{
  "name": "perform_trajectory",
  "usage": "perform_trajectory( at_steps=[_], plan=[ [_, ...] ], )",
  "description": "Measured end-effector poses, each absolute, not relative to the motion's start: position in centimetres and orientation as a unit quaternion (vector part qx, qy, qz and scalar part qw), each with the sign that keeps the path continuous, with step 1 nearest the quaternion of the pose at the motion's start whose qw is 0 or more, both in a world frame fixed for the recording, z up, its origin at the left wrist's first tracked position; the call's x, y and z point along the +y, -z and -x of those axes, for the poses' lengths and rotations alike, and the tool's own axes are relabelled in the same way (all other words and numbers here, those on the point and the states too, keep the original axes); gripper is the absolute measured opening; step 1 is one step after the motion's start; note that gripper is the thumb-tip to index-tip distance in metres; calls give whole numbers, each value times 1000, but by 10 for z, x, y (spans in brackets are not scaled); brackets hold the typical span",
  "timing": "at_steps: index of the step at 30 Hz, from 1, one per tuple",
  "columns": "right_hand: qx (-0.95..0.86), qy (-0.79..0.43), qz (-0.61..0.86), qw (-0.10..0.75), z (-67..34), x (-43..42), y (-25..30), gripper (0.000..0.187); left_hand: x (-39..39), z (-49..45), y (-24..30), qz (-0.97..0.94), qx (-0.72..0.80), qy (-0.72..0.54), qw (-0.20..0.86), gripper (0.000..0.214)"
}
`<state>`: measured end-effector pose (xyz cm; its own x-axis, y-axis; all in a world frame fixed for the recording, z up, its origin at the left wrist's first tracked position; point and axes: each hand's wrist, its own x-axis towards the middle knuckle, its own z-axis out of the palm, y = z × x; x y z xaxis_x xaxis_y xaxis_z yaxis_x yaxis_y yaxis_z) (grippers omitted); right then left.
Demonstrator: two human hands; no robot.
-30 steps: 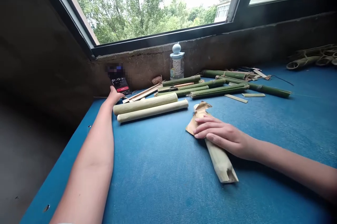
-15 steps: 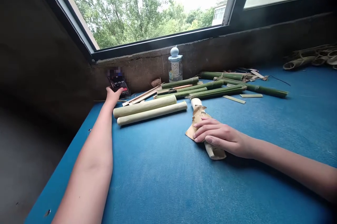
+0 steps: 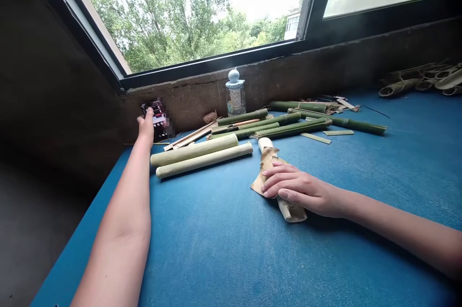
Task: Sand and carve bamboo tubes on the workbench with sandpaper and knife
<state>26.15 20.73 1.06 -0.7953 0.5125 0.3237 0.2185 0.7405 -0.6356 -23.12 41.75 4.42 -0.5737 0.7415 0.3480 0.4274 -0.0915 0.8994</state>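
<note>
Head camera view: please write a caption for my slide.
Right hand rests on a sheathed bamboo piece; left hand touches a phone.

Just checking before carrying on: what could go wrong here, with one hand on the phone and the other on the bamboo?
The phone under the left hand seems propped against the wall, so a firm tap might tip it. The right hand presses a dry-looking sheath around a bamboo piece, which could tear or let the piece roll. The two pale bamboo lengths are round, so a bump might roll them.
</note>
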Motion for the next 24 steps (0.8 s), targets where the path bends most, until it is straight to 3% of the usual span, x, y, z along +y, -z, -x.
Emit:
perform_trajectory(
  at_steps=[5,10,15,20,24],
  plan=[
    [-883,-287,250,274,-253,188,-17,34,395,243,-19,-484,641,-564,193,37],
    [-909,-342,111,211,-241,159,-27,29,396,247,-13,-520,642,-527,198,33],
    [-884,-291,245,273,-254,183,-23,32,396,248,-14,-546,656,-490,175,33],
    [-910,-341,88,219,-235,147,-38,29,391,247,-18,-585,660,-449,147,32],
    [-904,-256,121,320,-247,158,-36,37,392,246,-18,-598,655,-438,147,33]
  ],
)
